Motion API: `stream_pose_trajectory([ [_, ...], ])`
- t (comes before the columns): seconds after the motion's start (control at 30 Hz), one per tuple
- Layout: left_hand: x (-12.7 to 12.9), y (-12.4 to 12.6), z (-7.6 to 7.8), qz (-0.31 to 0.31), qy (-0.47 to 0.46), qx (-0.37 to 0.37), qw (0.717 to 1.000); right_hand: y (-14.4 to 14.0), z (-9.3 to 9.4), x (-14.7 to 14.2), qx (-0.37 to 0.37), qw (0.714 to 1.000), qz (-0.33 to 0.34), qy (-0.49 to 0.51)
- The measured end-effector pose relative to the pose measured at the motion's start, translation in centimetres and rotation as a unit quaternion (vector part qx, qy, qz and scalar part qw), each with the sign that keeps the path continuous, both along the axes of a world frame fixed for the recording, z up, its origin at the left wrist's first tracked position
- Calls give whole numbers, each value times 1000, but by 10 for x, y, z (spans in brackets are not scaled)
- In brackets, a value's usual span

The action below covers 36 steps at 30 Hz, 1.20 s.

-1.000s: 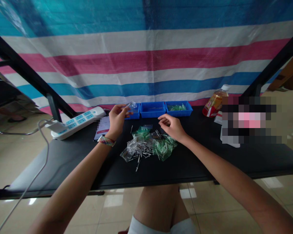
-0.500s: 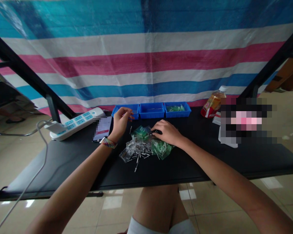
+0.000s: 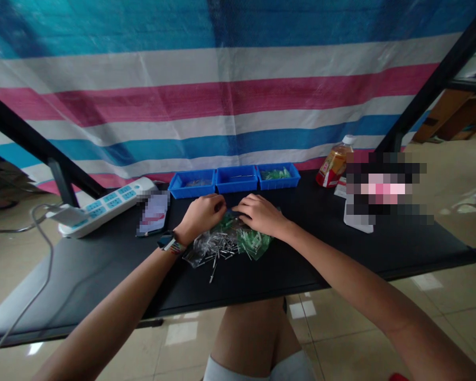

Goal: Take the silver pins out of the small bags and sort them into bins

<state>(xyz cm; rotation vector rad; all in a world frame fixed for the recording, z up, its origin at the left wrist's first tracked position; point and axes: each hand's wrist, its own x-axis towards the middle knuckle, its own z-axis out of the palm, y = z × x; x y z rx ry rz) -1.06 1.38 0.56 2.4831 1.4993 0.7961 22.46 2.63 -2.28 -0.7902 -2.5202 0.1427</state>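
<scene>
My left hand (image 3: 205, 212) is over the far left side of a pile, its fingers curled together and their tips mostly hidden. Close beside it, my right hand (image 3: 261, 215) reaches down into the far right side, fingers bent and closed; what they pinch is too small to make out. Under and in front of the hands lie thin metal pins (image 3: 225, 248), loose and in a clear plastic bag (image 3: 204, 244). A green bag (image 3: 255, 243) of small slim pieces lies below my right hand. More green material shows between the hands.
Behind the pile stand three blue bins: a left bin (image 3: 176, 189) with small thin pieces, a middle bin (image 3: 236, 186) with a thin piece, and a right bin (image 3: 278, 183) with green pieces. A power strip (image 3: 107, 207) and phone (image 3: 154, 214) lie left; a bottle (image 3: 333, 165) stands right.
My left hand has come away from the left blue bin, down and right to the pile beside my right hand. My right hand stays at the pile. The view has shifted slightly.
</scene>
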Motion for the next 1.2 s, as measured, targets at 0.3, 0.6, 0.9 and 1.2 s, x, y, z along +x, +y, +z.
stream_pose_trajectory([
  [0.3, 0, 1, -7, -3, -3, 1, 1000, 0, 4, 0, -59, 982, -66, 167],
  [0.6, 6, -7, 9, -94, -144, -9, 985, 11, 0, -6, -415, 789, -13, 452],
  [0.9, 11, -8, 5, -78, -213, -36, 973, 5, 4, -10, -440, 787, 11, 433],
  [1.2, 13, -10, 7, -69, -293, -137, 944, -7, 13, -3, -250, 891, 11, 380],
])
